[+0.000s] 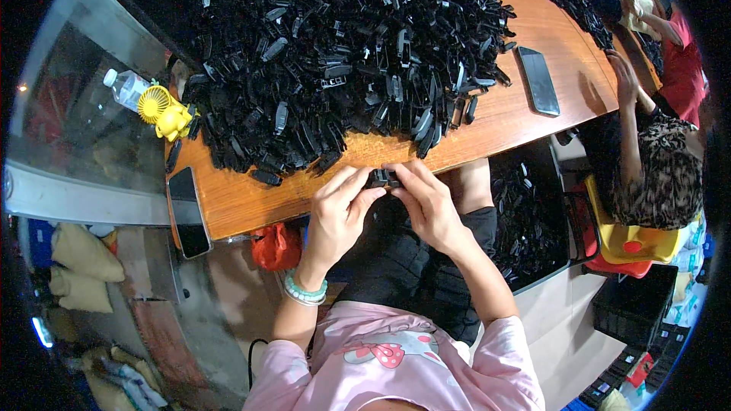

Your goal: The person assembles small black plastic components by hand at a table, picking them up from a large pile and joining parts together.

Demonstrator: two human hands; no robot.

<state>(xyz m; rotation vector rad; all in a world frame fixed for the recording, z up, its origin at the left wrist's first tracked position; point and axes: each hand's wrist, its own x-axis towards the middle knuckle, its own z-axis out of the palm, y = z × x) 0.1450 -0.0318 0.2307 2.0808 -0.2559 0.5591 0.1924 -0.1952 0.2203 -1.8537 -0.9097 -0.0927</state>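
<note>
1. Part [383, 178], small and black, sits between the fingertips of both hands, above the lap and close by the near edge of the wooden table [491, 123]; whether it touches that edge, I cannot tell.
2. The left hand [337, 213] grasps its left end, thumb underneath on the near side and forefinger along the far side; the other fingers curl behind.
3. The right hand [428, 205] grips the opposite end, forefinger reaching over the far side and thumb pressed at the near side. The fingers hide much of the outline, so its exact shape cannot be told.
4. Beyond both hands, a large heap of black pieces [327, 61] spreads across the tabletop, apart from the fingers.
5. Left of the heap stand a yellow fan [164, 110] and a clear bottle [128, 90]; a dark phone [188, 213] lies at the table's left corner.
6. Another phone [538, 80] lies right of the heap, and a co-worker [656, 171] sits farther right.
7. A beaded bracelet [306, 289] circles the left wrist.
</note>
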